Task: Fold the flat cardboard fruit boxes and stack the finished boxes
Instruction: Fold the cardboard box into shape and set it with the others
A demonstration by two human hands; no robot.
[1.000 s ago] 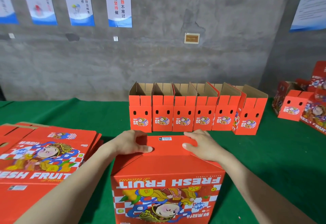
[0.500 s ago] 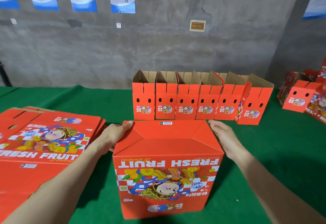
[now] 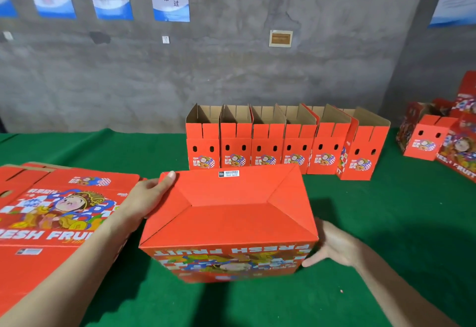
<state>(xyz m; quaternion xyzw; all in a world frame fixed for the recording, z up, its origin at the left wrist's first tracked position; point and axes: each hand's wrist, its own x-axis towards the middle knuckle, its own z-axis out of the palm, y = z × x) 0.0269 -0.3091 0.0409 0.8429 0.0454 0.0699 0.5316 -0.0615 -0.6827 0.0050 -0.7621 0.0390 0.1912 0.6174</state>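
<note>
A red fruit box (image 3: 231, 213) stands upside down on the green table (image 3: 391, 223) in front of me, its folded bottom flaps shut and facing up, its top tilted towards me. My left hand (image 3: 146, 198) grips the box's far left top corner, thumb on the flap. My right hand (image 3: 332, 247) lies with straight fingers against the lower right side. A stack of flat printed boxes (image 3: 59, 211) lies to the left.
A row of several folded boxes (image 3: 268, 146) with open tops stands behind, near the grey concrete wall. More red boxes (image 3: 425, 141) are heaped at the right edge. Posters hang on the wall.
Both hands left the box's top and went to its sides. The box has since tipped towards me, and my right hand has slid down its right side.
</note>
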